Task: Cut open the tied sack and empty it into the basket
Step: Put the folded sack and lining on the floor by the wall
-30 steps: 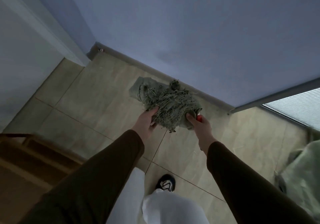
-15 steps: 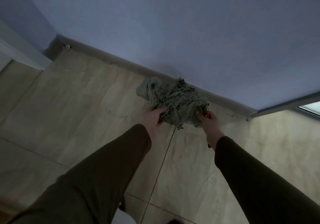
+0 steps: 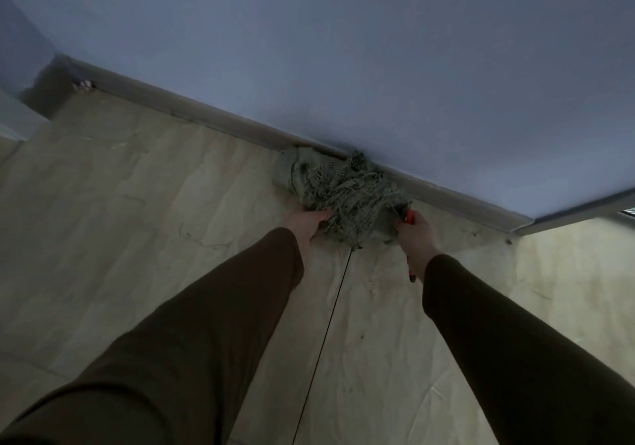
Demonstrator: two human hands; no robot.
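Compared with half a second earlier, the view has closed in on the wall. The long grey skirting board (image 3: 220,119) now cuts diagonally from the upper left of the frame to the right edge. The plain pale blue-grey wall (image 3: 343,49) fills the whole upper half. The bundle, which was held over open floor, now sits against the skirting, just right of centre. Both arms stay stretched out, and each hand keeps the same hold as before.

The task's thing is a crumpled grey-green woven sack (image 3: 338,197). It is bunched into a rough lump. Its surface is covered in frayed, stringy fibres that hang in loose tangles. A smoother fold of cloth shows at its upper left.

The left hand (image 3: 307,224) grips the sack's lower left edge, with fingers curled into the fibres. The right hand (image 3: 414,238) pinches the lower right edge. It also holds a small tool with a red-orange handle (image 3: 408,217). Only a sliver of the handle shows above the knuckles and another below the wrist, so the tool's shape cannot be told.

Both arms wear dark brown long sleeves (image 3: 213,324) of smooth matte cloth. They run in from the bottom corners of the frame.

The floor (image 3: 137,221) is large glossy beige tiles with faint marble veining. A thin dark grout line runs down from under the sack.
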